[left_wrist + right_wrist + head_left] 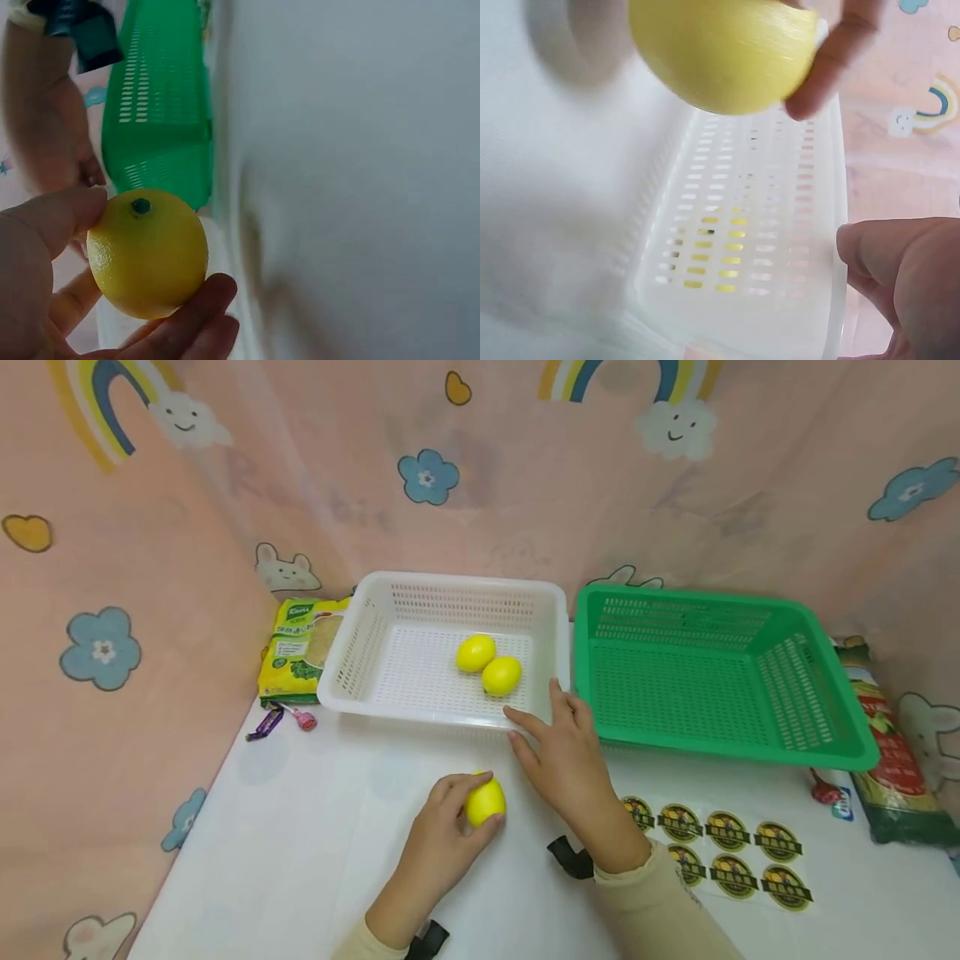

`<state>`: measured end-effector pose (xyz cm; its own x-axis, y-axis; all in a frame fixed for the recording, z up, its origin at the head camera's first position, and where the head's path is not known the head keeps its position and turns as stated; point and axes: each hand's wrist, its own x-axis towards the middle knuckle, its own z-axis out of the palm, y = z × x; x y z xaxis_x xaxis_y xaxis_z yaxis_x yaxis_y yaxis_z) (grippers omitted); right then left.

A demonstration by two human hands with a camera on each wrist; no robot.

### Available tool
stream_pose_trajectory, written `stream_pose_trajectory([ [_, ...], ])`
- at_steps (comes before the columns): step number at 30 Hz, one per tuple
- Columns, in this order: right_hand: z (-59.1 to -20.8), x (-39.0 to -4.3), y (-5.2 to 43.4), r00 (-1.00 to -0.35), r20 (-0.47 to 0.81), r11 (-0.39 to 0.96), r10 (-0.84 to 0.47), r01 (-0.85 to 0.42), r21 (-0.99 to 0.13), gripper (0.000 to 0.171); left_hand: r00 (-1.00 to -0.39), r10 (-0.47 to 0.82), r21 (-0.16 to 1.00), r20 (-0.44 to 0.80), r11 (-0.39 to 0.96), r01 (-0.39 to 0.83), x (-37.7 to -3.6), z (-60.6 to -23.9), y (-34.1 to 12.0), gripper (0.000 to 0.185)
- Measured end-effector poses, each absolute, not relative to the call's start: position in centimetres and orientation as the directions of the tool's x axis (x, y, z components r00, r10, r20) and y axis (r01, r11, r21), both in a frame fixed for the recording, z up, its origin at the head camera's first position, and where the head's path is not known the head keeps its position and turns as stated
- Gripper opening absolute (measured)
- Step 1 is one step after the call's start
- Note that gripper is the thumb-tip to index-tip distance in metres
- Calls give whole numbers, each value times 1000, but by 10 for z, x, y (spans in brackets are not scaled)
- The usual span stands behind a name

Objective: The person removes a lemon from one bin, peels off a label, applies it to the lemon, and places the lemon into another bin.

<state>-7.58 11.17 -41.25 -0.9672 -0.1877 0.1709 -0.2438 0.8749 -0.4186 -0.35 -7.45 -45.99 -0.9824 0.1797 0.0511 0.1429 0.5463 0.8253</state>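
Two yellow lemons (476, 653) lie touching each other inside the white basket (405, 714), where the raised walls presumably keep such round things from rolling off. A third lemon (486, 803) is in front of that basket, pinched by the left hand (442, 827) between the thumb and fingers; the grip from opposite sides probably suits its smooth, curved skin. The right hand (566, 760) has nothing in its grasp: its fingers are spread at the near right corner of the white basket, seemingly touching the rim, perhaps to steady it. The green basket (675, 693) stands just beside on the surface (300, 827), its open top facing up, with a sticker sheet (733, 876) in front.
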Motion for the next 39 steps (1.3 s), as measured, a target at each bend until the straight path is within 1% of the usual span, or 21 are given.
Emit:
stream_pose_trajectory([
  [6,-416,-78,117,-951,224,874,-214,-289,-390,35,-963,227,697,146,667,263,-6,-473,-67,52],
  [8,-415,-79,118,-947,231,875,-222,-298,-382,35,-961,234,664,150,696,273,-8,-473,-65,52],
  [10,-413,-79,120,-952,209,868,-225,-293,-400,37,-962,234,639,139,722,268,-9,-472,-64,53],
  [12,-408,-78,125,-959,175,846,-221,-278,-455,39,-961,246,622,129,734,271,-10,-470,-63,54],
  [14,-400,-73,133,-970,146,806,-193,-241,-541,39,-958,260,612,123,740,279,-11,-468,-62,54],
  [17,-387,-59,154,-979,175,730,-105,-195,-655,34,-953,278,602,123,742,294,-11,-464,-59,53],
  [19,-382,-46,173,-979,194,707,-56,-176,-685,31,-951,285,592,123,748,301,-11,-463,-57,53],
  [21,-382,-34,194,-985,169,728,-39,-144,-671,30,-949,289,577,123,757,306,-11,-462,-56,52],
  [24,-394,-21,225,-998,39,792,-53,-66,-607,36,-950,288,548,122,779,307,-10,-461,-54,52],
  [27,-413,-14,249,-994,-96,843,-59,2,-539,44,-951,283,529,121,793,303,-10,-460,-54,52],
  [30,-433,-7,264,-985,-168,860,-47,45,-508,51,-951,286,529,115,793,302,-10,-461,-53,52],
  [34,-452,0,271,-986,-161,880,-35,46,-474,56,-950,290,533,117,789,306,-8,-461,-52,53],
  [39,-463,6,270,-997,-70,898,-30,4,-440,52,-947,291,539,134,781,316,-7,-462,-52,53],
])
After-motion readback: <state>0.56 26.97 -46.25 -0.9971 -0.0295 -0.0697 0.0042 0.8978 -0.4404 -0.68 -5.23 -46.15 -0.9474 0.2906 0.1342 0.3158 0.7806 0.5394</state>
